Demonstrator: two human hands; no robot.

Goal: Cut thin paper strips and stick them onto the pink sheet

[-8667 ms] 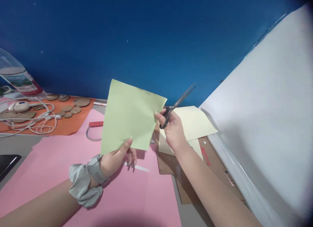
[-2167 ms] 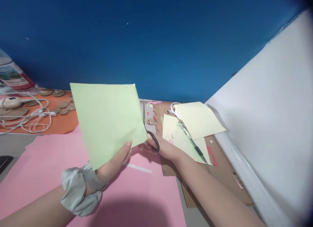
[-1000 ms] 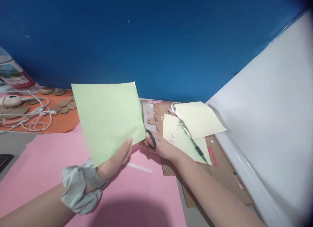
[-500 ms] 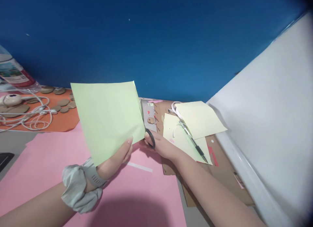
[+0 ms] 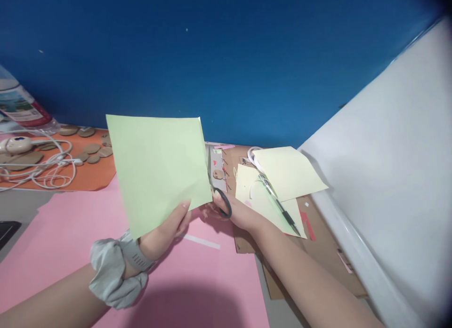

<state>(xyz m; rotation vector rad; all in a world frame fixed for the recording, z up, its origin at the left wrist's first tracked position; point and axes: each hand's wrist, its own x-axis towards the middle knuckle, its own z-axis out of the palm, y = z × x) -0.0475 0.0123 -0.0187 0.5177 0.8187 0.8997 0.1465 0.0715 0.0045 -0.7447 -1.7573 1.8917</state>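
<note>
A pale green sheet of paper [image 5: 158, 168] is held up over the pink sheet [image 5: 77, 234]. My left hand [image 5: 169, 231] is closed on its lower edge, thumb on the near face and fingers behind. In my right hand [image 5: 229, 215] is a pair of scissors [image 5: 224, 204], with my thumb through a black handle loop. The blades stand at the green paper's right edge, partly hidden behind it; whether they are cutting I cannot tell. A scrunchie [image 5: 116, 274] and a watch band [image 5: 136, 253] are on my left wrist.
Right of my hands, a pen [image 5: 280, 205] lies on pale yellow paper [image 5: 243, 182] over brown cardboard [image 5: 328, 252]. Another yellow sheet [image 5: 289, 170] sits behind it. Cardboard discs [image 5: 92, 149], white earphones [image 5: 52, 165] and a bottle [image 5: 24, 107] are at left. Blue and white walls bound the desk.
The green paper has turned slightly and its top has shifted a little to the right. The scissors and my right fingers have also moved slightly right, the handle loop tilting.
</note>
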